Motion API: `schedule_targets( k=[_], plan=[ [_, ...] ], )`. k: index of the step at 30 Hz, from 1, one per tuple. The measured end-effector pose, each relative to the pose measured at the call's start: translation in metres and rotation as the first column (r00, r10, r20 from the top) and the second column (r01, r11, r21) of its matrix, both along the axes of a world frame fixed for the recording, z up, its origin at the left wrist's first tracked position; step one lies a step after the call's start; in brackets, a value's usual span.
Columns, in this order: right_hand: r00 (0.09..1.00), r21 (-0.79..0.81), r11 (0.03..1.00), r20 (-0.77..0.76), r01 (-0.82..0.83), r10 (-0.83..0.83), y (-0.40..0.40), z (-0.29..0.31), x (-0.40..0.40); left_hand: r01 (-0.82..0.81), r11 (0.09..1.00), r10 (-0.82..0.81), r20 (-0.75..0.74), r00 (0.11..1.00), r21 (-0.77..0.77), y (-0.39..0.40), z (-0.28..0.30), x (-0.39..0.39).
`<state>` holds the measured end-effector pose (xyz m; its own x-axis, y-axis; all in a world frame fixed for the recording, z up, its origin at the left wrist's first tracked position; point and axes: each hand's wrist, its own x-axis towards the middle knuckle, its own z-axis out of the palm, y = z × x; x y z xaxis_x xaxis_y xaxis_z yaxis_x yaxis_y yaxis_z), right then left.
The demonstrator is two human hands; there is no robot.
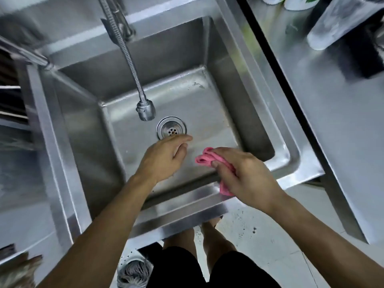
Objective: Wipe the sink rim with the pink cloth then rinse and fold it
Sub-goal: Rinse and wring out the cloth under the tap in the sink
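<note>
From the head view, the pink cloth is seen bunched in the right hand, gripped between the thumb and curled fingers, above the near right part of the sink, with one end hanging down over the near rim. The left hand is held over the basin just near of the drain, its fingers relaxed and loosely extended, nothing being held. The flexible faucet is hung over the basin just far of the drain. A steel counter is seen to the right, with a clear glass at its far end.
</note>
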<state>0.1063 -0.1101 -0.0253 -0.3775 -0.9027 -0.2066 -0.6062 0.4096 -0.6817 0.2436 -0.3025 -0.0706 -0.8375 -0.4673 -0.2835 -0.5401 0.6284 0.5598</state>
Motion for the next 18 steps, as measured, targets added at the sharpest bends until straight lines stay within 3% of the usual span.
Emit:
schedule_targets(
  k=[2,5,9,13,18],
  plan=[
    [0.989,0.032,0.998,0.14,0.053,-0.057,-0.031,0.006,-0.002,-0.124,0.992,0.121,0.114,0.986,0.028,-0.014,-0.001,0.039],
    [0.97,0.072,0.997,0.238,0.025,-0.042,-0.075,0.004,0.002,-0.289,0.955,0.278,0.144,0.95,0.064,-0.042,0.003,0.071],
    [0.968,0.117,0.99,0.245,-0.075,0.044,-0.122,-0.01,0.005,-0.488,0.857,0.495,-0.003,0.869,0.163,-0.098,0.012,0.062],
    [0.972,0.138,0.988,0.231,-0.076,0.043,-0.144,-0.025,0.006,-0.592,0.8,0.599,-0.205,0.774,0.101,-0.161,0.025,0.014],
    [0.969,0.109,0.992,0.243,-0.07,0.041,-0.154,-0.033,0.002,-0.625,0.781,0.614,-0.188,0.767,-0.001,-0.198,0.043,-0.053]
  ],
)
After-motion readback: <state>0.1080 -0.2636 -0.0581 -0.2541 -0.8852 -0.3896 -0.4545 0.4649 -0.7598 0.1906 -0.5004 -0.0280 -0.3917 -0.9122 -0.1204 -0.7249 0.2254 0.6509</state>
